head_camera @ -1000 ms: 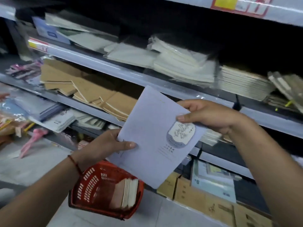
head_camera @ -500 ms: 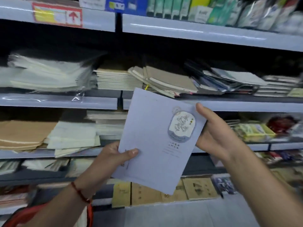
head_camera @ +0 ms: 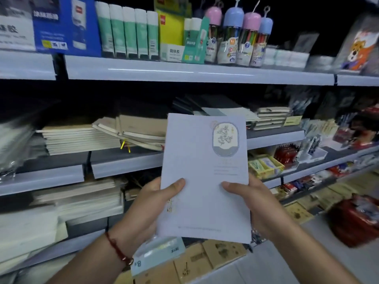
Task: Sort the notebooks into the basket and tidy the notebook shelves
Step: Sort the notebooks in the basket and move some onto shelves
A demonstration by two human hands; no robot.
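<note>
Pale notebook [head_camera: 203, 177] held upright before shelf [head_camera: 127, 163], gripped at lower edges by left hand [head_camera: 147, 203] and right hand [head_camera: 256, 206]. Step judged: placing. Next: spot on shelf or basket [head_camera: 354, 222] to be chosen.

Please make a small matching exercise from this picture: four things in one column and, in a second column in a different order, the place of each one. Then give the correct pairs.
Things:
1. pale notebook
2. pencil tubes with pink and blue caps
3. red basket
4. red cord bracelet

Places:
A. standing on the top shelf
B. on the floor at the lower right
C. on the left hand's wrist
D. held upright in both hands, the right hand on its other edge

Pairs: 1-D, 2-A, 3-B, 4-C
</note>
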